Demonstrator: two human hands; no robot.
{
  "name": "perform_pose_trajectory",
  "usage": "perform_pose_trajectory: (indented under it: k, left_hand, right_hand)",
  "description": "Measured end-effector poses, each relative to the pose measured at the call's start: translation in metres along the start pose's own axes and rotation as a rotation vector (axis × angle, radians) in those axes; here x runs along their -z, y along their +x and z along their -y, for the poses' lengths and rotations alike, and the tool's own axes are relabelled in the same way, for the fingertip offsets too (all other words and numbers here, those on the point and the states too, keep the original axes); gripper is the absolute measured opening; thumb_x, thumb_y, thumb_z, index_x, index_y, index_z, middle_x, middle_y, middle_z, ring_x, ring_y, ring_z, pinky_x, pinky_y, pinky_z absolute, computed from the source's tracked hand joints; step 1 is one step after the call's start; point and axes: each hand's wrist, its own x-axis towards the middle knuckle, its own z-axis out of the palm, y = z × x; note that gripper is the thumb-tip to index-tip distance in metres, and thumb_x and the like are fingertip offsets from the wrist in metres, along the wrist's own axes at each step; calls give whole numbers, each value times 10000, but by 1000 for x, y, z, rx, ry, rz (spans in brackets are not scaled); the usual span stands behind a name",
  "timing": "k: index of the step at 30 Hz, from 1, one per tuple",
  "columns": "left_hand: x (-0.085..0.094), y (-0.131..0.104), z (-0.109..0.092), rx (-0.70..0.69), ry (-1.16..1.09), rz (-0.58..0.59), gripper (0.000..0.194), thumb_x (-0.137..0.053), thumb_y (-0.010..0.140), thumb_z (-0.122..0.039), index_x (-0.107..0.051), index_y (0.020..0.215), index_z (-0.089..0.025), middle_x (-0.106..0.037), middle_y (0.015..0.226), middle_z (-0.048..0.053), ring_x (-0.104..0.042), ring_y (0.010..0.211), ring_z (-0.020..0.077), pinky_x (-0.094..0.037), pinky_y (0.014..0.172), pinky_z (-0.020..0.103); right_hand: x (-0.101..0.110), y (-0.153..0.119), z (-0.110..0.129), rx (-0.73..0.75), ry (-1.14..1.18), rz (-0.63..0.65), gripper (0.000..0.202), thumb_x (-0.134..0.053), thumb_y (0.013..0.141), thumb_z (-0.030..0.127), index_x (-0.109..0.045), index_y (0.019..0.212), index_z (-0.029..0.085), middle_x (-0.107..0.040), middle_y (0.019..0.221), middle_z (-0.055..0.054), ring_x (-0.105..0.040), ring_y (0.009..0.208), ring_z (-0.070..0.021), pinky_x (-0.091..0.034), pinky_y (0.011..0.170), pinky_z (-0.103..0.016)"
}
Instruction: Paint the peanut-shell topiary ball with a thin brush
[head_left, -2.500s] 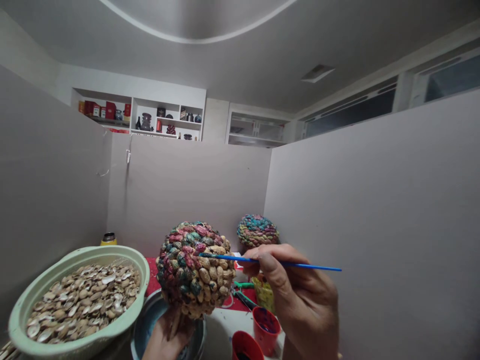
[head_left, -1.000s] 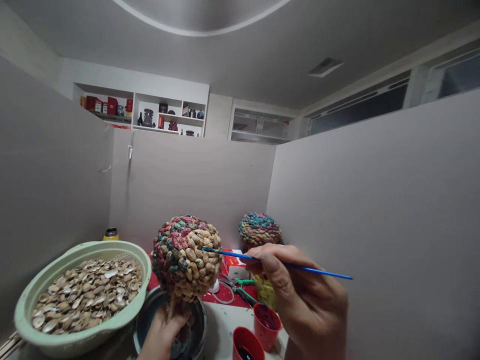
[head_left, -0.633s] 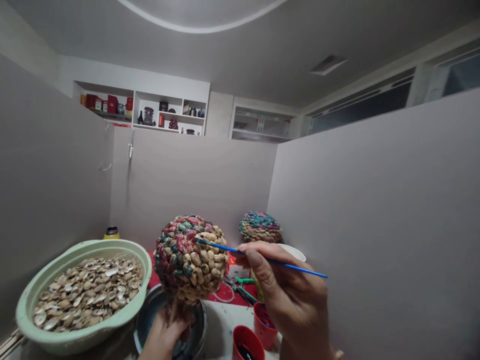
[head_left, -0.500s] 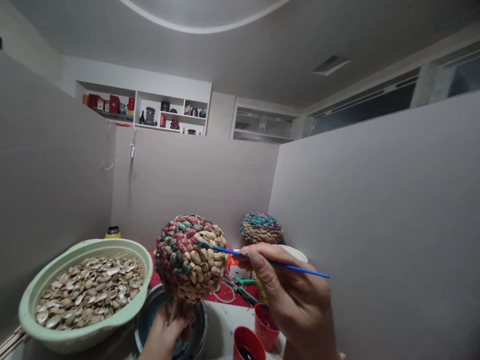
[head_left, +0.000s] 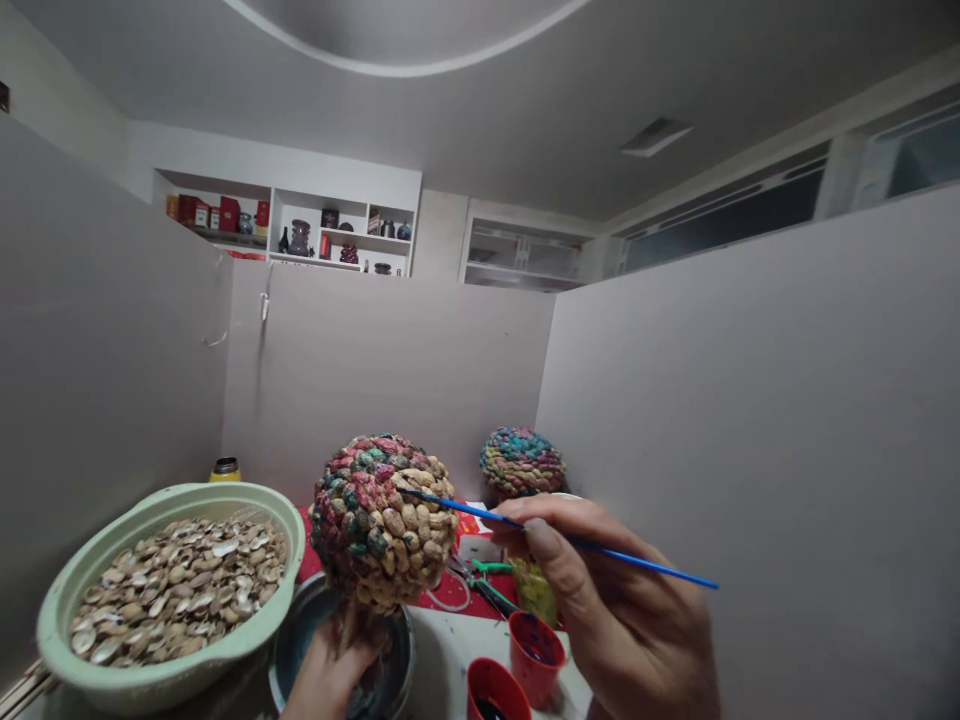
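Observation:
A ball covered in peanut shells (head_left: 409,535) is held up on a short stick by my left hand (head_left: 337,655), whose fingers close around the stick beneath it. Its left and top carry red, green and dark paint; the right front is bare tan. In my right hand (head_left: 600,590) is a thin blue paintbrush (head_left: 637,562), pinched between thumb and fingers. The bristle tip meets the ball's upper front, where painted and bare shells border. Below the right hand stand two red cups, a nearer cup (head_left: 496,690) and a farther cup (head_left: 537,660), with dark liquid inside.
A green basin (head_left: 56,610) full of empty shells (head_left: 180,590) stands at left. Under the ball is a metal bowl (head_left: 285,660). Behind lie green-handled pliers (head_left: 491,567) and a second painted ball (head_left: 523,460). Grey panels (head_left: 390,350) enclose the table.
My right hand has shifted right and slightly down, and the brush lies at a new angle with its tip still at the ball. The left hand and ball have barely moved.

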Motion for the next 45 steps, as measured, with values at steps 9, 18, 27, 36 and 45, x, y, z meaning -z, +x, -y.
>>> perform_pose_trajectory:
  k: [9, 18, 27, 36, 45]
  left_hand:
    - [1, -1, -1, 8, -34, 48, 551, -615, 780, -741, -624, 699, -196, -535, 596, -16, -457, 618, 192, -352, 636, 331]
    - [-3, -1, -9, 82, -154, -36, 608, -692, 694, -784, -682, 689, -177, -564, 590, -19, -459, 573, 167, -318, 588, 318]
    - [0, 2, 0, 53, -106, 18, 639, -653, 723, -800, -683, 706, -162, -582, 605, -4, -481, 579, 172, -326, 589, 312]
    - [4, 3, 8, 65, -122, -6, 503, -643, 822, -675, -688, 799, -174, -668, 713, 22, -524, 619, 189, -370, 604, 327]
    - [1, 4, 14, 71, -139, -47, 499, -673, 801, -671, -705, 768, -175, -653, 665, 13, -518, 585, 178, -372, 583, 317]
  right_hand:
    - [-6, 2, -4, 10, -49, 124, 188, -615, 975, 167, -716, 1082, 282, -770, 948, 20, -745, 801, -103, -614, 808, -198]
    - [1, 1, 0, 31, -52, 108, 188, -635, 946, 138, -739, 1050, 255, -787, 929, -22, -757, 726, -143, -639, 706, -232]
    - [-10, 5, -1, 115, -93, 151, 232, -608, 959, 108, -702, 1120, 245, -786, 1032, -13, -750, 959, -129, -602, 886, -225]
    - [-3, 0, -3, 98, -155, 210, 230, -605, 968, 123, -680, 1138, 258, -787, 1033, -4, -748, 964, -137, -599, 899, -265]
    - [-4, 1, 2, 123, -113, 168, 277, -602, 954, 77, -677, 1153, 254, -785, 1036, -21, -747, 970, -154, -604, 878, -284]
